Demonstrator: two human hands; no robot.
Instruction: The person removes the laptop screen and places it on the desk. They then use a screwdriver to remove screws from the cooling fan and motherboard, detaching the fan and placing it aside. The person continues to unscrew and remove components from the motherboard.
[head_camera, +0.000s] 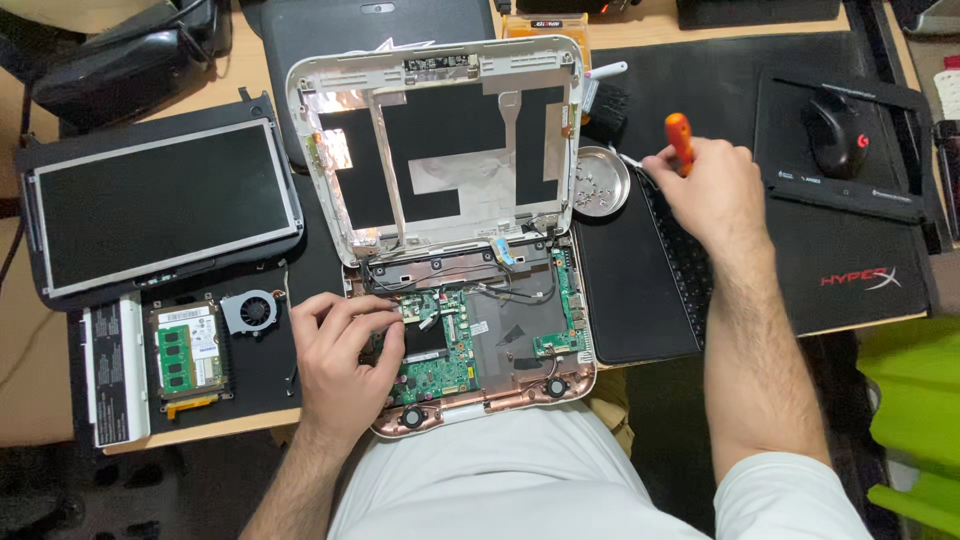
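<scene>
An opened small laptop (440, 250) lies at the desk's front edge, its white lid shell tilted back and empty of its screen. The base shows a green circuit board (440, 360). My left hand (345, 355) rests on the board's left side, fingertips pinching near a small connector. My right hand (705, 190) is to the right, over a black keyboard panel (640, 290), shut on an orange-handled screwdriver (680, 140). The screwdriver's tip points toward a round metal dish (600, 180) with several small screws.
The removed screen panel (160, 205) lies at the left. Below it are a white battery (115, 365), a hard drive with a green memory stick (190, 355) and a small fan (250, 310). A black mouse (835, 130) sits on a mat at right.
</scene>
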